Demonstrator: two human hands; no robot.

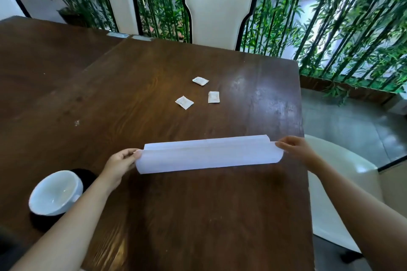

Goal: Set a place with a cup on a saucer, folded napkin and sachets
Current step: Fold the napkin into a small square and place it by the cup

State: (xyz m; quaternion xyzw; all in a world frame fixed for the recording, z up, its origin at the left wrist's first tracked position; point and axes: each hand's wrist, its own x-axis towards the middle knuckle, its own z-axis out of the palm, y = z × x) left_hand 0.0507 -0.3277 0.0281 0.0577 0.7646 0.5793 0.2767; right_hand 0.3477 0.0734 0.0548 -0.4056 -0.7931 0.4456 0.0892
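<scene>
Two grips, left hand (pixel 120 161) and right hand (pixel 295 147), pinch opposite ends of a long white napkin (pixel 209 156) doubled lengthwise.

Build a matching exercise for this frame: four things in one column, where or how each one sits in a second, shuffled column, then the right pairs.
Things
1. napkin
2. sachets
3. cup
4. black-framed chair

Places or states
A. beyond the far edge of the table
B. on a dark saucer, near left
C. pinched at its ends by the left hand and right hand
D. lying loose mid-table

Pairs: 1-C, 2-D, 3-B, 4-A
</scene>
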